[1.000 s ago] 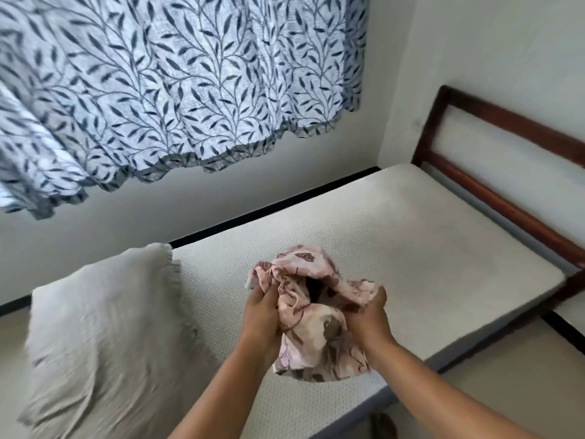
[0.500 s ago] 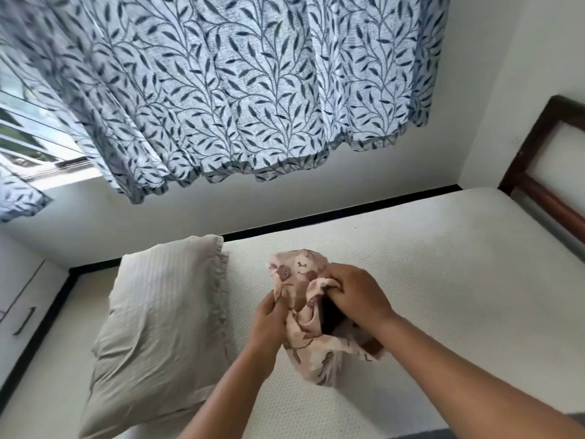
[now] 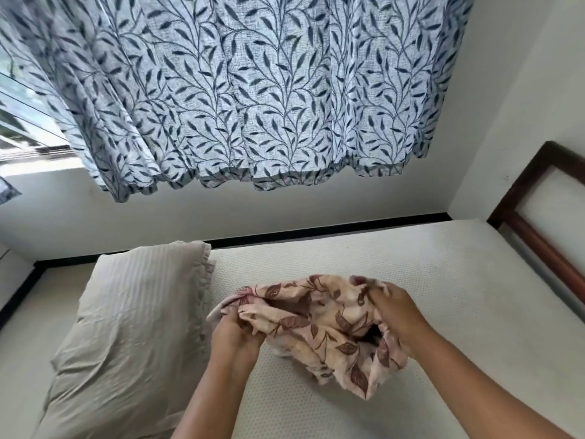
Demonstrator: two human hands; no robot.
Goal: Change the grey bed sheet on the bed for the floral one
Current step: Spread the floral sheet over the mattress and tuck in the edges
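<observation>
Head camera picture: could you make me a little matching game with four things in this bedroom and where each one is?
1 pillow
2 floral sheet
3 curtain
4 bed frame

a hangs by the window
b dark wood, far right
c lies on the mattress, left
d bunched between left hand and right hand

Pairs: 1-c, 2-d, 3-a, 4-b

2 hands | 1 floral sheet | 1 pillow | 1 curtain
</observation>
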